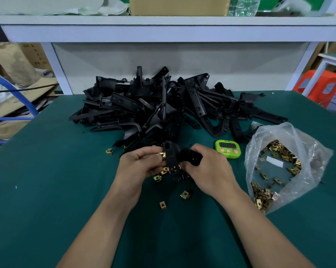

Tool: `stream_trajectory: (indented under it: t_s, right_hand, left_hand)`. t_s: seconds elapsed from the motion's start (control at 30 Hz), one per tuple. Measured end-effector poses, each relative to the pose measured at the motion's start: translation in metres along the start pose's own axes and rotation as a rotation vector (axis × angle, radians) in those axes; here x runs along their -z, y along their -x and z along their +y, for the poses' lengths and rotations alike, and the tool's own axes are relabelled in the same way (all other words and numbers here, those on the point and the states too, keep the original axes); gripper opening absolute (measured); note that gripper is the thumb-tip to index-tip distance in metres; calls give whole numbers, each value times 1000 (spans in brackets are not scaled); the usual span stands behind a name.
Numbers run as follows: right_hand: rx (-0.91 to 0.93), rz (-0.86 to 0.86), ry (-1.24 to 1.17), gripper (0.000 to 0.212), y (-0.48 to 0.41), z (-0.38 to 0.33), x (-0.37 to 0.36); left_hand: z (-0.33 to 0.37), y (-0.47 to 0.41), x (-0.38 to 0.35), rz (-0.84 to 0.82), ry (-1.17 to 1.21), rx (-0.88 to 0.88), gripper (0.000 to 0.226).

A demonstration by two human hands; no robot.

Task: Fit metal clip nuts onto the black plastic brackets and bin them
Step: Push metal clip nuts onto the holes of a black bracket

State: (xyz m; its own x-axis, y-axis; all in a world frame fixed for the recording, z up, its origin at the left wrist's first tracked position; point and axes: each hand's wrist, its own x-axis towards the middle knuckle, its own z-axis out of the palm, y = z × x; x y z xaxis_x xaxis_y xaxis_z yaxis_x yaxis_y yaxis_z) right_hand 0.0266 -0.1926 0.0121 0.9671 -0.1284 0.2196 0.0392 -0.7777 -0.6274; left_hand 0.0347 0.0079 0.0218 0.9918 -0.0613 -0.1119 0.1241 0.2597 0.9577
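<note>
Nearest: two bare forearms, reaching from the near edge across a worktop (47,190) covered in dark green, matte, felt-like material.

Far left, off the worktop: a glossy blue hose (28,101), crumpled brown paper and cardboard cartons, their print too blurred to read.

Left of centre: left hand (138,165), grip closed, thumb and curled fingers pinching a brass-coloured clip nut (162,155) at the left edge of a bracket (170,157). Bracket black, matte plastic, flat and slotted, raised just above the worktop between both hands. Right hand (207,169), grip wrapped round the bracket's thicker right end.

Under and around the hands: loose clip nuts (185,194), small folded squares of shiny yellow metal, each with a centre hole, scattered on the green surface.

Beyond the hands, centre: pile of brackets (163,105), black, angular, tangled, with long arms and round screw holes, heaped toward the far edge.

Just right of the right hand: a lime-green timer (228,148), rounded plastic, dark display, three pink buttons, digits unreadable.

Right: a clear, crinkled plastic bag (298,138), lying open, with many more clip nuts and a white label inside, no legible writing.

Far right, off the worktop: an orange-red plastic stool (321,86).

Above, on a white shelf: a cardboard box (178,5) and a clear plastic bottle (244,5).
</note>
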Motion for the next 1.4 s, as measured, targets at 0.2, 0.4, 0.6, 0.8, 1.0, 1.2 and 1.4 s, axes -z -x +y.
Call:
stream_trajectory:
  t_s: [0.2, 0.4, 0.6, 0.8, 1.0, 1.2, 1.4]
  right_hand:
    - [-17, -15, 32, 20, -1, 0, 1]
    - [-21, -29, 51, 20, 1, -3, 2]
    - [-17, -46, 102, 17, 3, -7, 5]
    - [116, 137, 316, 17, 11, -17, 3]
    - [118, 159, 404, 15, 18, -25, -4]
    - [100, 119, 460, 13, 19, -31, -10]
    - [76, 104, 365, 18, 20, -29, -14]
  left_hand:
    - [-2, -1, -1, 7, -9, 5, 15]
    - [-3, -2, 1, 13, -51, -1, 17]
    - [-5, -3, 3, 27, -172, -21, 32]
    - [-12, -1, -2, 147, -378, -70, 35]
    - [-3, 12, -15, 281, -637, -244, 46]
    - [-2, 20, -23, 331, -686, -295, 49]
    - [-2, 22, -23, 331, -685, -346, 60]
